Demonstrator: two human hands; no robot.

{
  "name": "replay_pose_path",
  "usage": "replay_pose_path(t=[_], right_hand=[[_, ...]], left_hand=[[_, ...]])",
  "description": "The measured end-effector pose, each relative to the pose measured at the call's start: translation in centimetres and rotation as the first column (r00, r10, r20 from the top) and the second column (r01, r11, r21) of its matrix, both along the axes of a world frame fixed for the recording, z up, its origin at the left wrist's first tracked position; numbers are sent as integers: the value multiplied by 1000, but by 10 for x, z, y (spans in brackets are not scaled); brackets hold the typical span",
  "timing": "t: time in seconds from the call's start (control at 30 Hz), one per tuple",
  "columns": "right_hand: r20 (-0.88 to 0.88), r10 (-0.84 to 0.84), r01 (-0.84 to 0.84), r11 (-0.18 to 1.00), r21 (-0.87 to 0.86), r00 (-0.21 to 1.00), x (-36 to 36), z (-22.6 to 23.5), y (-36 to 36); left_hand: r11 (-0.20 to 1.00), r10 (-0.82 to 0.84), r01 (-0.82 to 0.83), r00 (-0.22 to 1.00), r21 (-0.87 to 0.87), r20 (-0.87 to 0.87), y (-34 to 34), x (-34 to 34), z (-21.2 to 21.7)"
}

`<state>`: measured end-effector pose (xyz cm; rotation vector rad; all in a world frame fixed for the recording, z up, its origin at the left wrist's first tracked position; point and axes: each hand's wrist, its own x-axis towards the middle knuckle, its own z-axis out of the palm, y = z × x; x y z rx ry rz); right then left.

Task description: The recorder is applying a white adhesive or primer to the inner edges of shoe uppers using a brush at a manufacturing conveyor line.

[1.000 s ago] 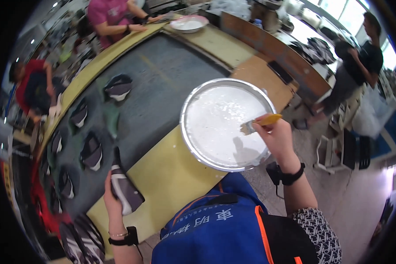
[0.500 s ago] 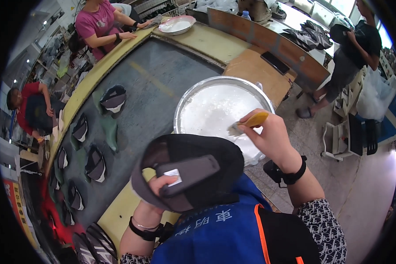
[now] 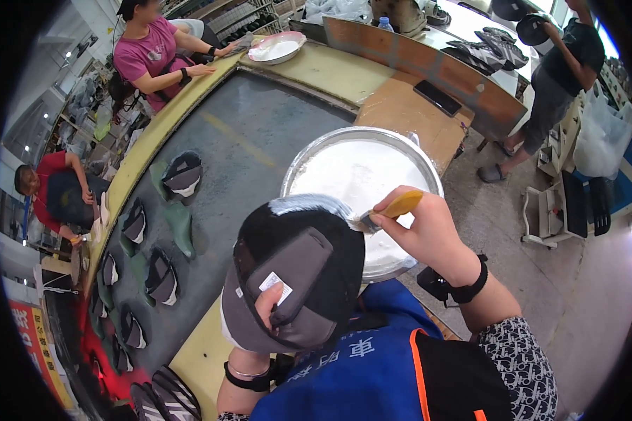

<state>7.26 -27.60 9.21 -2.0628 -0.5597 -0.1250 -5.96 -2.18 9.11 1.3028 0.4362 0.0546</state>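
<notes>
On the basin's (image 3: 395, 269) near side, the left grip (image 3: 266, 306) is clamping a dark shoe upper (image 3: 295, 270) while the right grip (image 3: 423, 228) is pinching a brush (image 3: 404, 204) at the upper's white-smeared edge.

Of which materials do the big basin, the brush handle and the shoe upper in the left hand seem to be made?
Basin: probably metal, from its silvery sheen.
Brush handle: smooth-looking and yellow; wood or plastic, I cannot tell.
Shoe upper: likely fabric, since its black and grey surfaces look matte.
</notes>
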Motion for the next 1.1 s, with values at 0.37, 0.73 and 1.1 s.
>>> replay_pose_path(t=[0.37,0.73,1.1], right_hand=[[178,-15,-23,978,206,984,9,16,16],[-123,76,-59,989,132,990,6,-4,25],[109,119,-131,986,105,987,4,5,39]], left_hand=[[922,-259,212,959,-325,-111,18,17,-49],[953,-303,299,948,-56,-100,25,24,-35],[858,-108,34,988,512,114,-5,37,-47]])
